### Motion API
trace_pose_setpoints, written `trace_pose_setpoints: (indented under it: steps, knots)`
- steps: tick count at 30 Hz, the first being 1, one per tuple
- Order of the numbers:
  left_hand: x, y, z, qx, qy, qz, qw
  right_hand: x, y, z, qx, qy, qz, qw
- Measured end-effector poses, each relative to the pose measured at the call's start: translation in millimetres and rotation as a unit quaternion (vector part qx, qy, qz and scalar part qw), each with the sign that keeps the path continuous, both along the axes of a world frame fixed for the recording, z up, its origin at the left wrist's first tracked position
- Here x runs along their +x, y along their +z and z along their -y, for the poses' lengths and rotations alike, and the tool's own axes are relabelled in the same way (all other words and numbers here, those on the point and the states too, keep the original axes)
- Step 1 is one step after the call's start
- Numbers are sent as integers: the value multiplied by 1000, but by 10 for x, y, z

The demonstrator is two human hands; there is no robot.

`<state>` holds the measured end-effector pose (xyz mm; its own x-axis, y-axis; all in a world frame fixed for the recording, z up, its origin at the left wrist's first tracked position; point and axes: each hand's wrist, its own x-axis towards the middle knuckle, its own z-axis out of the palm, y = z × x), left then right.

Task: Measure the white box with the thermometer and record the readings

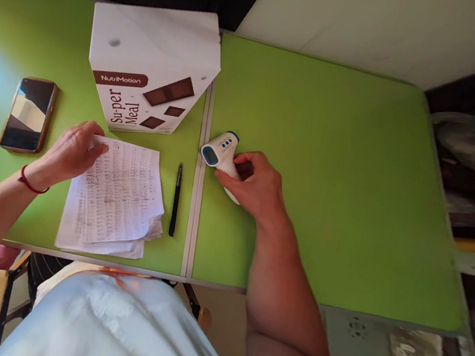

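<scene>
From my remote seat I saw the white thermometer [222, 150] at the seam of the green table [341, 186], its handle pinched by the thumb and curled fingers of the right hand [258, 183]. The half-curled left hand [75, 148] gripped the upper-left corner of the papers [119, 197], a black pen [175, 202] beside them, a box [155, 68] behind, a phone [30, 115] farther left.

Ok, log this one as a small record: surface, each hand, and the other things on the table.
surface: green table
left hand: at the top left corner of the handwritten papers
right hand: around the handle of a white thermometer
pen: lying right of the papers
box: standing beyond the papers
phone: face up, left of the box
</scene>
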<state>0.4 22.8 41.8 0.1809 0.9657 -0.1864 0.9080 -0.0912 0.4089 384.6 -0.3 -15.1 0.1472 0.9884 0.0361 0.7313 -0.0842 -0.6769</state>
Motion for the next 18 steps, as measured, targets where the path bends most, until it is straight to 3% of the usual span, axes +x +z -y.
trace_pose_setpoints:
  steps: [4,12,15,18]
  knots:
    - [222,-11,-67,-9,41,22,999,-42,-38,-18,21,-5,-7,1000]
    - [120,-207,42,141,8,-10,990,-52,-181,21,57,2,26,998]
    - [16,-278,23,148,-12,-27,988,-68,-151,57,165,15,94,982]
    - [-41,-346,-2,152,-39,-24,987,-219,-29,178,281,123,123,944]
